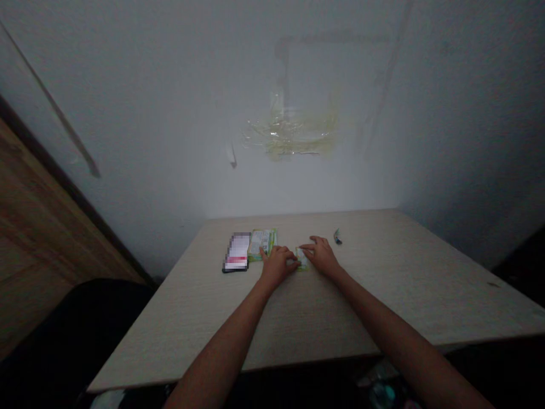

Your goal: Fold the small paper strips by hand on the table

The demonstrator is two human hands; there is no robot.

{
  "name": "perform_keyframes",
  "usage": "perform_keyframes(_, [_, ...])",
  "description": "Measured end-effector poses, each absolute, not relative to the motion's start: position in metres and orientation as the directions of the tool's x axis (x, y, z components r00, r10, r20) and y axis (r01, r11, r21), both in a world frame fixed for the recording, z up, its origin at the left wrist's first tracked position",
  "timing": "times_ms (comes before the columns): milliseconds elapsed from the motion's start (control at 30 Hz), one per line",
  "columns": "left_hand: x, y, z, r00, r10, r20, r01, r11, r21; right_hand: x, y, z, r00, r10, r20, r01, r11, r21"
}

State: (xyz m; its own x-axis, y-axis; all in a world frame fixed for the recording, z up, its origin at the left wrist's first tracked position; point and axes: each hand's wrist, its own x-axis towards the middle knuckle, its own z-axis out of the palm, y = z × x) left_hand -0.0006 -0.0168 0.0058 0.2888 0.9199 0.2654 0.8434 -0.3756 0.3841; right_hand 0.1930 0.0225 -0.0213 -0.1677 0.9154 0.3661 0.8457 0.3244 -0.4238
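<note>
A small green-and-white piece of printed paper or packet [302, 259] lies on the table between my hands. At its left edge, my left hand [277, 266] is bent, with thumb and forefinger close together on it and another finger spread out to the left. My right hand [322, 257] reaches in from the other side, its fingers stretched out and apart, the tips touching the paper's upper right part. Just beyond my left hand lies a larger green-and-white printed packet or booklet [260, 241], partly covered by the fingers.
A phone with a lit, blurred screen [237, 253] lies left of the larger packet. A small dark object [338, 237] sits beyond my right hand. The pale wooden table [204, 301] meets a wall [170, 113] with peeling clear tape [293, 133]. Something dark [85, 329] stands at the left.
</note>
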Motion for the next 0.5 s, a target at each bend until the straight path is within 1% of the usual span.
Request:
perform_keyframes(133, [-0.0007, -0.0174, 0.0052, 0.284, 0.918, 0.276, 0.847, -0.375, 0.377, 0.1924, 0.0201, -0.0217, -0.166, 0.919, 0.357, 0.854, 0.315, -0.414])
perform_keyframes(367, [-0.0010, -0.0181, 0.0069, 0.288, 0.918, 0.272, 0.839, -0.379, 0.390, 0.1982, 0.0187, -0.0243, -0.209, 0.871, 0.445, 0.812, 0.408, -0.418])
perform_keyframes(500, [-0.0016, -0.0175, 0.0063, 0.286, 0.918, 0.276, 0.837, -0.380, 0.395, 0.1972, 0.0193, -0.0254, -0.204, 0.875, 0.440, 0.815, 0.400, -0.419])
